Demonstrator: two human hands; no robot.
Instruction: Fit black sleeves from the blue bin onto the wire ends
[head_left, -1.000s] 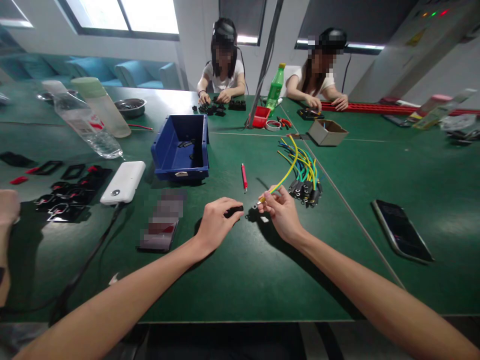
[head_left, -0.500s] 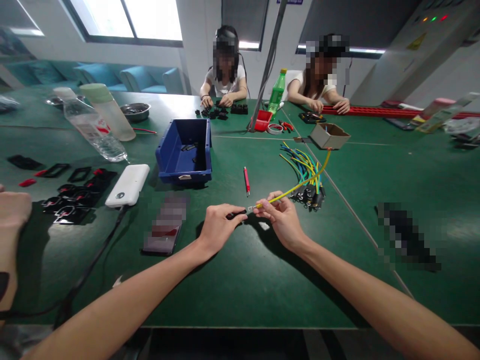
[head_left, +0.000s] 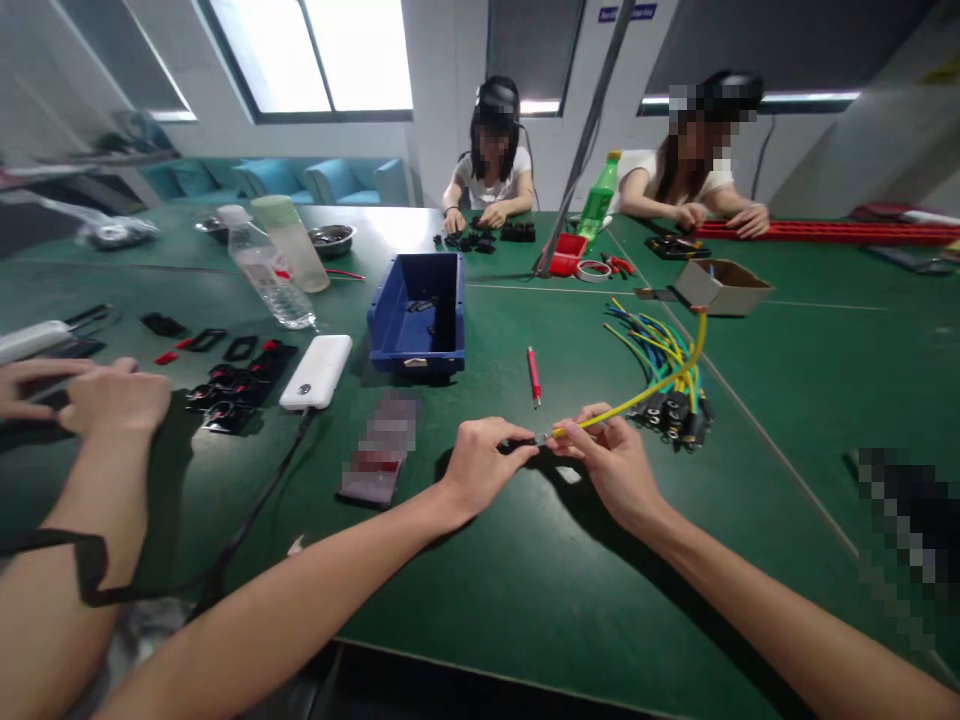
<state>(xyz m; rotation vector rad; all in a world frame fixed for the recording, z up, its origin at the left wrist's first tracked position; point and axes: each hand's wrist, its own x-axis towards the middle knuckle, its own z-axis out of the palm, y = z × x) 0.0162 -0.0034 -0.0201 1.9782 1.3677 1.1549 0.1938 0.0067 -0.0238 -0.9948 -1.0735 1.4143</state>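
Note:
My left hand (head_left: 484, 468) is closed in a pinch on a small black connector part (head_left: 517, 444) just above the green table (head_left: 487, 590). My right hand (head_left: 611, 460) pinches a yellow wire (head_left: 652, 388) near its metal tip, and that tip meets the black part between the two hands. The wire arcs up and to the right over a bundle of yellow, green and blue wires (head_left: 664, 360) with black connectors on their ends, which lies just right of my right hand.
A red pen (head_left: 533, 375) and a blue bin (head_left: 418, 312) lie beyond my hands. A white power bank (head_left: 317, 371), its cable, black parts (head_left: 232, 385) and two bottles (head_left: 274, 262) are to the left. A co-worker's hands (head_left: 112, 395) rest at far left. Two people sit across.
My hands came together, so the wire's tip now touches the black part. The yellow wire swung from pointing up to arcing right. The view shifted left, showing more of the co-worker's arms.

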